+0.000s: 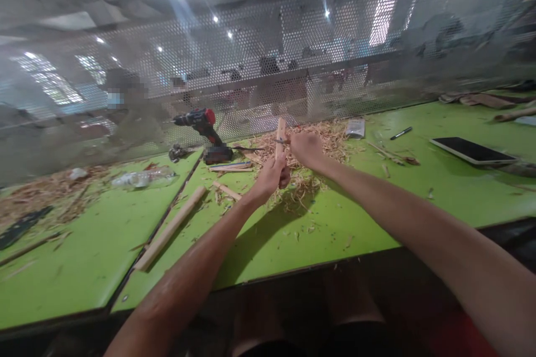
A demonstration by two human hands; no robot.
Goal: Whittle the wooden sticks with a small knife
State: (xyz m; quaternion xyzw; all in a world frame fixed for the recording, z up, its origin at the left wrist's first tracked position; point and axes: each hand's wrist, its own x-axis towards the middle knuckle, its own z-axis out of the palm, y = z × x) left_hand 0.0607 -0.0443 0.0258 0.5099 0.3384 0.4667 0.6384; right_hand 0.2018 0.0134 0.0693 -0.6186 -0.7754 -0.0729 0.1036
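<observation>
My left hand (271,174) is closed around the lower end of a flat, pale wooden strip (281,127), which stands nearly upright with a small dark spot near its top. Just right of it, my right hand (309,148) is clenched around what looks like a small knife (280,141). Its narrow dark blade lies across the strip; the handle is hidden in my fist. Behind and beneath both hands spreads a heap of curled wood shavings (335,142) on the green table (268,251).
A cordless drill (207,131) stands behind left. Nearer lie a long wooden stick (171,228) and a clear plastic bag (144,177). To the right are a small packet (355,128), a pen (401,133) and a tablet (473,150). A perforated screen (247,83) borders the back.
</observation>
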